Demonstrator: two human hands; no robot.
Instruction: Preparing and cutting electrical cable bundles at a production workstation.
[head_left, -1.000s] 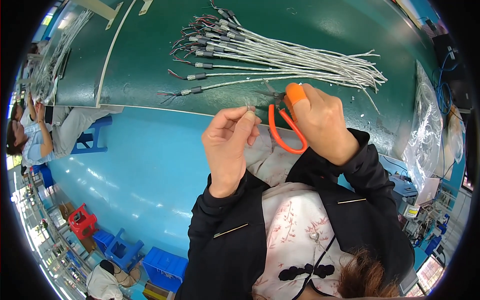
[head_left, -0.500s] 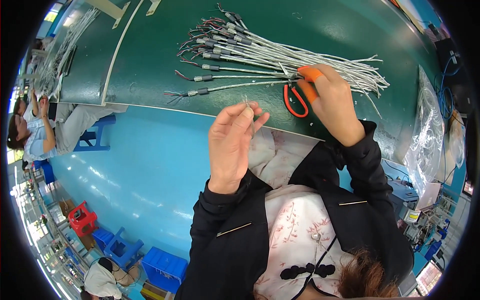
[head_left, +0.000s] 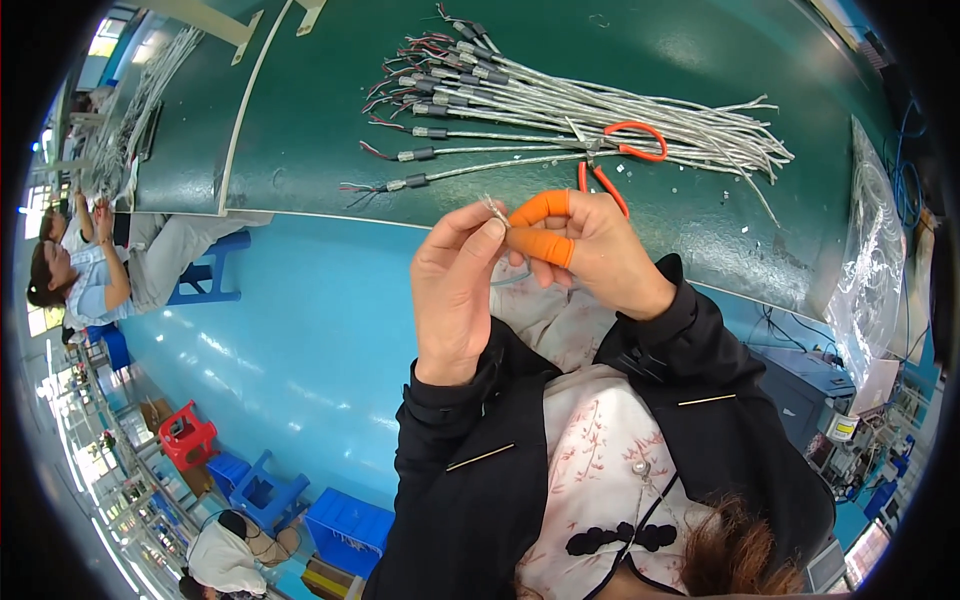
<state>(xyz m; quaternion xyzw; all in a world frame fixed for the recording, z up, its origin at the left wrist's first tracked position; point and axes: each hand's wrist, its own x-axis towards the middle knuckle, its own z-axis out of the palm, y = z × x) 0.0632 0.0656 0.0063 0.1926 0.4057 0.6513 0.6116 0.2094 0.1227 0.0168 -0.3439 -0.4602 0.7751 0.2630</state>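
My left hand [head_left: 455,285] pinches a thin cable [head_left: 490,204] between thumb and forefinger, its short frayed tip sticking up past them. Closed on the same cable is my right hand [head_left: 605,250], its thumb and forefinger in orange finger covers and touching the left fingertips. A curved length of the cable hangs below the fingers. Beyond my hands, cutters [head_left: 592,150] with red-orange handles lie across silver braided cables [head_left: 640,110]. Those cables have dark sleeves and thin coloured wires at their left ends.
The green tabletop [head_left: 300,140] has small pale scraps near the cutters. Clear plastic bags [head_left: 862,265] hang at the table's right edge. At the left, a person [head_left: 95,270] sits at the table by another cable pile. Blue stools, a red stool [head_left: 187,433] and a blue bin [head_left: 347,530] stand on the floor.
My right hand has let go of the cutters, which now lie on the cables, and has come left to the cable in my left hand.
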